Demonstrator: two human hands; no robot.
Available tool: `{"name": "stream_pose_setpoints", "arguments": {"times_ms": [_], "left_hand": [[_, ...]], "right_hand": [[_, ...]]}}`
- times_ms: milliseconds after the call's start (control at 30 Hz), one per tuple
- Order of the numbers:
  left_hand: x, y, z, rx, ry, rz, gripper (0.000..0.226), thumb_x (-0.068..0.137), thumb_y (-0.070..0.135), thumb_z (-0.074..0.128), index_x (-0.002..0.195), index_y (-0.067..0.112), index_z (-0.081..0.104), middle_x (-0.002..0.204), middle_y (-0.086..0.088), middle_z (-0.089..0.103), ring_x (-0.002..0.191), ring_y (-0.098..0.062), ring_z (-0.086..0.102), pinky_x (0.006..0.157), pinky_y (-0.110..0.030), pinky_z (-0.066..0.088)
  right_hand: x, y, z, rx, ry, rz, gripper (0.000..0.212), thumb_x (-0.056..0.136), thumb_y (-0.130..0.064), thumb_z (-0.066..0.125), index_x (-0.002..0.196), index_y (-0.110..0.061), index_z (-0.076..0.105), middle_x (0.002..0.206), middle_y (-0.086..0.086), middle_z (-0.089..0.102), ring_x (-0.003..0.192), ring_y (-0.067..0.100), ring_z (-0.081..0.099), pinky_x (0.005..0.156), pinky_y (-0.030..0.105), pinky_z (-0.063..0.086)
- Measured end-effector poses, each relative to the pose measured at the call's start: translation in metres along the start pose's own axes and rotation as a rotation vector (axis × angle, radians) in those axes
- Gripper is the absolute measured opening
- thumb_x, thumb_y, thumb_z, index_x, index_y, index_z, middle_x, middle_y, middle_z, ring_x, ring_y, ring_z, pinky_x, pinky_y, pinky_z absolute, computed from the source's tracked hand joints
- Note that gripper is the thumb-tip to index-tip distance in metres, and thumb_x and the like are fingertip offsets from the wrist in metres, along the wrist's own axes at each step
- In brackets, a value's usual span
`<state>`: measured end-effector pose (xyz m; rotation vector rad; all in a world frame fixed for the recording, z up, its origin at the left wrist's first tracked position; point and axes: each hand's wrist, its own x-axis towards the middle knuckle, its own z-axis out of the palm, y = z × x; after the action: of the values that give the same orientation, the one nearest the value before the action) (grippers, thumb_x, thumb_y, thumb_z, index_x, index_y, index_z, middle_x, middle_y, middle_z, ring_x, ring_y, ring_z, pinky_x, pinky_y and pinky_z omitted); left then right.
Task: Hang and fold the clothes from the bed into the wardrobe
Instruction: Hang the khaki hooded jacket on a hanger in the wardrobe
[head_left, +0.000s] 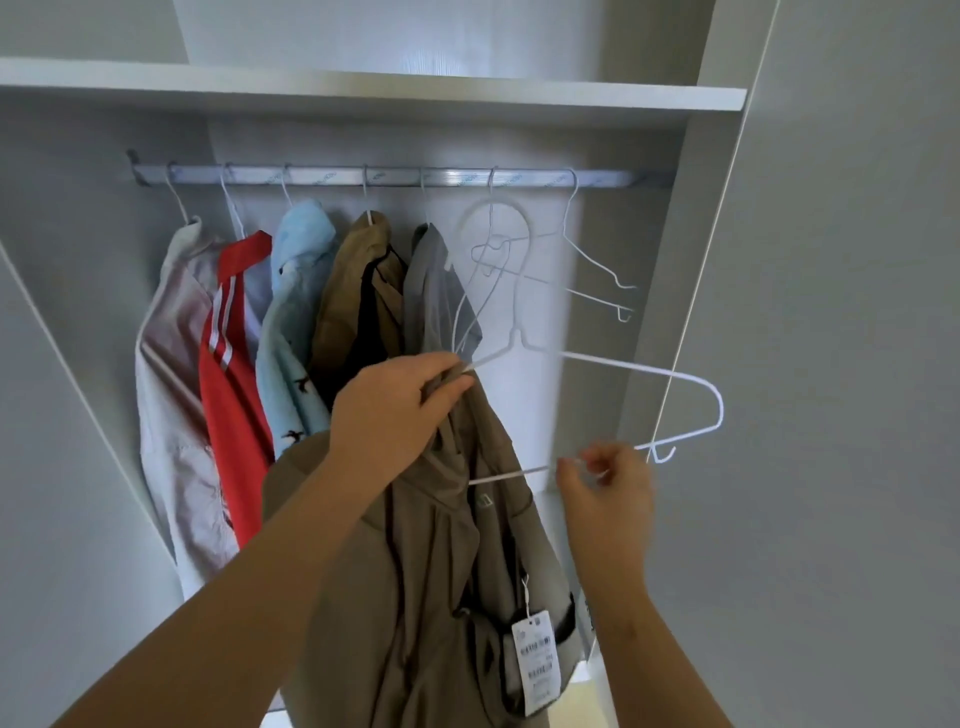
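- Wardrobe (831, 312) interior, grey panels. One shelf (363, 88) runs across the top, with a metal rail (395, 176) under it.
- On the rail, left to right, I count: pale shirt (171, 364), red top (234, 405) with white stripes, blue shirt (291, 322) with a bird print, tan jacket (348, 291), grey shirt (431, 291). All are on white wire hooks.
- Spare hangers (589, 257) hang bare on the rail, right of the grey shirt.
- Left grip (400, 410) is raised in front of the grey shirt. Its fingers are curled round the top of the khaki garment (441, 571) and the left shoulder of the hanger (623, 365).
- Khaki garment hangs bunched below the left grip, in front of the hung clothes. A tag (535, 654) dangles at its lower right.
- Right grip (608, 483) is lower and to the right. Its thumb and fingertips pinch the hanger's bottom bar.
- Hanger is tilted, and its right shoulder sticks out bare past the garment.
- Hook end of the hanger is blurred, so I cannot tell whether it touches the rail.
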<state>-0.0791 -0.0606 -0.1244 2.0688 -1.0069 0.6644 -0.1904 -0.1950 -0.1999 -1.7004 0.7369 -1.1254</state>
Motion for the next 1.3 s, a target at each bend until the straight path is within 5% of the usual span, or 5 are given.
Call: {"name": "stream_pose_setpoints", "arguments": {"times_ms": [467, 600, 967, 1200, 1300], "left_hand": [[0.031, 0.001, -0.049, -0.112, 0.087, 0.014, 0.020, 0.087, 0.024, 0.062, 0.104, 0.016, 0.070, 0.070, 0.020, 0.058, 0.069, 0.006, 0.058, 0.069, 0.004, 0.037], [0.035, -0.010, -0.065, -0.124, 0.126, 0.036, 0.017, 0.086, 0.024, 0.063, 0.103, 0.024, 0.068, 0.075, 0.031, 0.054, 0.075, 0.025, 0.051, 0.070, 0.006, 0.035], [0.023, -0.068, -0.123, -0.182, 0.028, -0.014, 0.029, 0.077, 0.024, 0.066, 0.077, 0.053, 0.065, 0.076, 0.039, 0.062, 0.076, 0.014, 0.059, 0.070, 0.001, 0.042], [0.018, -0.095, -0.123, 0.145, -0.069, 0.087, 0.007, 0.078, 0.017, 0.074, 0.085, 0.018, 0.073, 0.067, 0.004, 0.066, 0.061, -0.013, 0.058, 0.062, -0.009, 0.040], [0.017, -0.102, -0.125, 0.263, -0.083, 0.219, 0.051, 0.083, 0.056, 0.051, 0.075, 0.011, 0.073, 0.061, -0.007, 0.065, 0.067, -0.015, 0.053, 0.056, -0.023, 0.042]], "right_hand": [[0.013, 0.009, 0.054, -0.504, -0.807, 0.058, 0.035, 0.084, -0.030, 0.056, 0.118, -0.024, 0.061, 0.117, 0.001, 0.062, 0.109, 0.024, 0.056, 0.097, 0.037, 0.044], [0.029, 0.018, 0.056, -0.642, -0.758, 0.069, 0.025, 0.089, -0.020, 0.043, 0.104, -0.018, 0.063, 0.103, 0.002, 0.066, 0.098, 0.023, 0.061, 0.094, 0.036, 0.047], [0.071, 0.032, 0.037, -0.607, -0.424, 0.068, 0.014, 0.088, -0.007, 0.045, 0.090, -0.013, 0.058, 0.093, 0.013, 0.064, 0.087, 0.030, 0.060, 0.069, 0.026, 0.038], [0.086, 0.028, 0.030, -0.569, -0.423, 0.116, 0.019, 0.085, -0.012, 0.049, 0.089, -0.027, 0.061, 0.090, 0.002, 0.065, 0.093, 0.027, 0.059, 0.085, 0.033, 0.045], [0.089, 0.023, 0.030, -0.647, -0.444, 0.112, 0.022, 0.082, -0.013, 0.054, 0.092, -0.032, 0.061, 0.083, -0.004, 0.059, 0.096, 0.022, 0.058, 0.091, 0.031, 0.040]]}}
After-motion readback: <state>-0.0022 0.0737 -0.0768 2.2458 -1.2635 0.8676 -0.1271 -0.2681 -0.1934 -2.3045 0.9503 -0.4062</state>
